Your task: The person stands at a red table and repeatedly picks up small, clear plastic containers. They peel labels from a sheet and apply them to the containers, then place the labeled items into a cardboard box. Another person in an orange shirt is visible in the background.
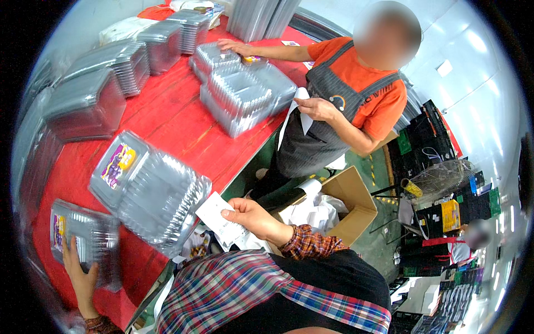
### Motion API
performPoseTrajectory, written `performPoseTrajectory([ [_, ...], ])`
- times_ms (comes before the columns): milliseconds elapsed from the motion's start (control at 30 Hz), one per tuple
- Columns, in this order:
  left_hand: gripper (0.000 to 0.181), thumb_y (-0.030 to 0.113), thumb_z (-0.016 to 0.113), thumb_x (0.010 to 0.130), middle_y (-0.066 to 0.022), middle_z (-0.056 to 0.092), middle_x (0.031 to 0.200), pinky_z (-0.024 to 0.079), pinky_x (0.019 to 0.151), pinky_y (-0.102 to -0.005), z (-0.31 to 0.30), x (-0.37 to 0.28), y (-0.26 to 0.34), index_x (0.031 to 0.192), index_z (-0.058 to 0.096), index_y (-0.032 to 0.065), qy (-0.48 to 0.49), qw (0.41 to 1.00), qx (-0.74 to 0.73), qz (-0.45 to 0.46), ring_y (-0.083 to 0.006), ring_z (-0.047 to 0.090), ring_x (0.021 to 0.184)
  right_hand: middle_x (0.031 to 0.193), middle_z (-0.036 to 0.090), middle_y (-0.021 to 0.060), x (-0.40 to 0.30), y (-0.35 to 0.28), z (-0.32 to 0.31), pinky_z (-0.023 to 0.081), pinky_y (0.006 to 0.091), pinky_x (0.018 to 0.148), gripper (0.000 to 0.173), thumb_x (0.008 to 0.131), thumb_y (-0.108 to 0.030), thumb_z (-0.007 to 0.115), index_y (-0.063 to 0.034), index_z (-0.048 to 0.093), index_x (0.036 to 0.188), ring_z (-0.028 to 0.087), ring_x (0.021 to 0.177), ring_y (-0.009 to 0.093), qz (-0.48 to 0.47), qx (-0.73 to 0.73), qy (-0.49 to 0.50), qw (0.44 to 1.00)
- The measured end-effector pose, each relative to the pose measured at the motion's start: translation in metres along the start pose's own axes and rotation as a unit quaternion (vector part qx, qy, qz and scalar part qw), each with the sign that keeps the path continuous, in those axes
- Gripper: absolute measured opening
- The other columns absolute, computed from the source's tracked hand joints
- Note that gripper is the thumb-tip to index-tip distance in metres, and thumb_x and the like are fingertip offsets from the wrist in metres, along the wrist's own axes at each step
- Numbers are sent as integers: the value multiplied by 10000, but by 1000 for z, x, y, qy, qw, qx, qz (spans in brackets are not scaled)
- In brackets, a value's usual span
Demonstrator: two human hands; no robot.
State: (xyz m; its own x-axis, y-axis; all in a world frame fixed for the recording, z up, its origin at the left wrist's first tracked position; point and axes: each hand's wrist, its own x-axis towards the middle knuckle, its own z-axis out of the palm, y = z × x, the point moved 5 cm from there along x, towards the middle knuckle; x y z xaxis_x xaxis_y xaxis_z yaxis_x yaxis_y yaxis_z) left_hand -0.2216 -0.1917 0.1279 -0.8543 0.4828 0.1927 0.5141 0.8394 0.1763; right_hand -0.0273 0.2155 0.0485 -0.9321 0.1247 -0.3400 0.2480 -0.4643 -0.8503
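My left hand lies against a small stack of clear plastic clamshell boxes, thumb and fingers spread. Its fingertips are near a purple and yellow sticker with printing on the top box. In my right hand is a strip of white label paper, pinched between thumb and fingers and bearing small print. Between my hands sits a larger pile of nested clear clamshells. A grape-picture sticker is on its top lid.
Tall stacks of clear containers line the far side of the red table. Across from me, a co-worker touches other clamshells and holds white paper. A cardboard box with white paper stands beside the table. A fan is behind.
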Motion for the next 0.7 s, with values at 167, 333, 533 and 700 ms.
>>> performPoseTrajectory([
  [167, 642, 153, 586, 737, -210, 324, 1365, 257, 1024, -418, -6, 0, 13, 1330, 363, 47, 44, 998, 30, 39, -355, 320, 1248, 781, 591, -27, -4, -18, 14, 437, 189, 624, 143, 877, -172, 586, -33, 557, 866, 528, 694, 30, -40, -18, -7, 999],
  [333, 486, 39, 569, 739, -90, 527, 1127, 416, 792, -254, -13, 34, 174, 1213, 474, -3, -41, 844, -535, 6, -139, 483, 964, 754, 576, -27, -6, -41, 42, 415, 195, 575, 154, 866, -156, 602, -15, 560, 913, 504, 679, 24, -131, -126, -59, 982],
  [533, 194, 8, 604, 792, -36, 596, 859, 437, 663, -208, 8, 35, 237, 979, 555, -11, -172, 750, -639, 1, -75, 536, 720, 731, 595, 0, -19, -63, 71, 432, 206, 572, 157, 844, -150, 627, -5, 580, 885, 523, 678, 34, -208, -229, -76, 948],
  [700, 103, 10, 593, 804, -22, 586, 780, 432, 615, -206, -1, 28, 248, 900, 568, -16, -137, 767, -627, 25, -60, 534, 691, 783, 617, 32, -15, -68, 78, 436, 202, 617, 178, 821, -145, 653, -6, 593, 915, 540, 740, 46, -287, -184, -30, 940],
])
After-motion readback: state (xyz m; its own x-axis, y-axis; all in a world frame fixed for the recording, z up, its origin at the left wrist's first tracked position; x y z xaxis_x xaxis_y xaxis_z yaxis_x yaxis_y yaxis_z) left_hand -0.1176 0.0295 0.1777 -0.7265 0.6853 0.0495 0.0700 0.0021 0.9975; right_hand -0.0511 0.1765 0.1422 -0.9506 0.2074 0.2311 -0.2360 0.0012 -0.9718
